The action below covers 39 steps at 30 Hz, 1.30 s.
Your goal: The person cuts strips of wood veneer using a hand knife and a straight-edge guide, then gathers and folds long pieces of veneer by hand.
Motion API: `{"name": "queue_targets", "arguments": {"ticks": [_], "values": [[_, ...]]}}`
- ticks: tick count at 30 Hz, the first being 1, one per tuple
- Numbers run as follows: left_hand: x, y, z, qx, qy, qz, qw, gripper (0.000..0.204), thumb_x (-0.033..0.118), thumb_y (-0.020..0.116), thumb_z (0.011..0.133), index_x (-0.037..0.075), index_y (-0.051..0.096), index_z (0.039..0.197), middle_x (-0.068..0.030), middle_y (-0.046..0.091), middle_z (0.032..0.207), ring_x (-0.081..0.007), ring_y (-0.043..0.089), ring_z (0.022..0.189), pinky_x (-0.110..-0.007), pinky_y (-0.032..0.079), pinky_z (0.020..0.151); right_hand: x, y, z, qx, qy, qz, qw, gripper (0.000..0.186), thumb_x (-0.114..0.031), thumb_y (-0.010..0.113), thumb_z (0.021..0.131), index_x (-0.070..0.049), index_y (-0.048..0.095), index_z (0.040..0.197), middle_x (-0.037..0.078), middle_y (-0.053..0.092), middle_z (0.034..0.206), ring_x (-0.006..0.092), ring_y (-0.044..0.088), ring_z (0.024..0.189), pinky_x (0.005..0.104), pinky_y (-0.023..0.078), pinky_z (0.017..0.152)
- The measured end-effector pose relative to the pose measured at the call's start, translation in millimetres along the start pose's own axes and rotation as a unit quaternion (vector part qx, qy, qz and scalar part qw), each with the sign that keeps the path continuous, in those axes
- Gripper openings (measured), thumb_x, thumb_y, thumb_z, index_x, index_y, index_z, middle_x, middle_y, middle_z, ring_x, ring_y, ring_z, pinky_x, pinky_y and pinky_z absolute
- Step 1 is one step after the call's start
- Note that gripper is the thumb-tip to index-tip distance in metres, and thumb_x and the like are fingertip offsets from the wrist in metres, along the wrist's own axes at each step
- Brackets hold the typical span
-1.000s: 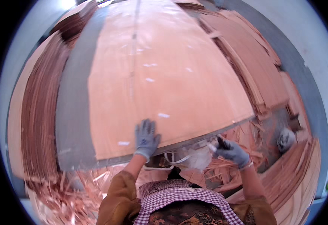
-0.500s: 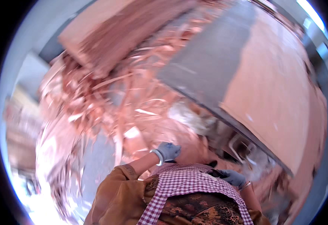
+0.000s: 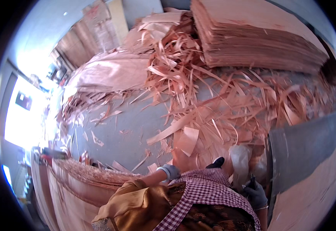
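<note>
My left hand [image 3: 170,173], in a grey glove with a pale cuff, hangs beside the checked apron [image 3: 202,188]. Its fingers are curled in and nothing shows in them. In a grey glove too, my right hand [image 3: 257,195] is closed on a small dark tool [image 3: 252,180] whose slim end points up; its exact kind does not show. That hand is close to the grey-topped table [image 3: 302,142] on the right and a whitish plastic bag [image 3: 240,159]. Below me a dark shoe [image 3: 216,162] stands among reddish veneer scraps [image 3: 187,140].
A tall stack of veneer sheets [image 3: 252,44] stands at the far right. Curled strips [image 3: 175,57] are heaped beside it and scattered over the grey floor [image 3: 125,119]. More sheets [image 3: 114,69] lie at the far left, and another veneer stack [image 3: 91,177] is at near left.
My view has swung left, so the table has moved to the right edge and the near-left stack has come into sight. Both hands stay low beside the apron.
</note>
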<state>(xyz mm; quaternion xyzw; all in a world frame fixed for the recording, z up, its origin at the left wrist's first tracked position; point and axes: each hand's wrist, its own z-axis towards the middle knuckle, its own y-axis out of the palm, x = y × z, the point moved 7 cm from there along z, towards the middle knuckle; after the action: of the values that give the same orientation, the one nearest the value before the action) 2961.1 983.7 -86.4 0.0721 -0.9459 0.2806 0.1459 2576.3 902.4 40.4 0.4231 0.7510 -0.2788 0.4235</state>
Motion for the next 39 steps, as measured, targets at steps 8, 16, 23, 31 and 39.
{"name": "queue_targets", "arguments": {"ticks": [8,16,23,31,39], "values": [[29.8,-100.0,29.6,0.136,-0.023,-0.053,0.989,0.033,0.033,0.050,0.085,0.009,0.062,0.104,-0.0168,0.066,0.101,-0.0345,0.064,0.093,-0.043,0.050,0.080,-38.4,-26.0,108.4,-0.100,0.055,0.016,0.993,0.024,-0.010,0.060,0.085,0.001,0.058,0.106,0.006,0.067,0.082,0.0122,0.059,0.076,0.0259,0.045,0.068],[-39.6,-146.6,144.1,0.270,0.072,-0.167,0.946,0.037,0.027,0.051,0.088,0.006,0.056,0.118,-0.0222,0.059,0.112,-0.0380,0.060,0.096,-0.043,0.048,0.084,-107.1,-93.4,221.9,-0.156,0.022,-0.025,0.987,0.028,-0.018,0.063,0.085,0.001,0.059,0.105,0.004,0.064,0.085,0.0113,0.058,0.078,0.0256,0.046,0.068],[45.7,-278.1,295.0,0.242,0.154,-0.442,0.850,0.033,0.019,0.051,0.087,0.006,0.058,0.116,-0.0173,0.060,0.111,-0.0303,0.057,0.104,-0.037,0.045,0.092,-146.3,-147.7,307.0,-0.177,-0.056,0.012,0.983,0.023,-0.027,0.062,0.086,-0.004,0.064,0.090,0.001,0.064,0.078,0.0091,0.058,0.071,0.0238,0.043,0.060],[-179.7,-408.5,376.6,0.027,-0.031,-0.039,0.998,0.031,0.012,0.052,0.085,0.003,0.058,0.114,-0.0143,0.061,0.110,-0.0248,0.057,0.102,-0.034,0.046,0.089,-171.5,-216.2,388.9,0.011,-0.044,0.165,0.985,0.024,-0.019,0.062,0.087,0.000,0.060,0.100,0.003,0.066,0.082,0.0060,0.058,0.069,0.0191,0.040,0.052],[-75.1,-735.3,550.2,0.224,0.123,-0.268,0.929,0.035,-0.002,0.050,0.081,0.002,0.060,0.115,-0.0079,0.065,0.103,-0.0172,0.060,0.094,-0.026,0.047,0.084,-209.2,-304.7,414.2,0.116,-0.010,0.228,0.967,0.021,-0.019,0.062,0.085,-0.001,0.063,0.097,0.001,0.063,0.081,0.0046,0.051,0.062,0.0191,0.034,0.049]]}}
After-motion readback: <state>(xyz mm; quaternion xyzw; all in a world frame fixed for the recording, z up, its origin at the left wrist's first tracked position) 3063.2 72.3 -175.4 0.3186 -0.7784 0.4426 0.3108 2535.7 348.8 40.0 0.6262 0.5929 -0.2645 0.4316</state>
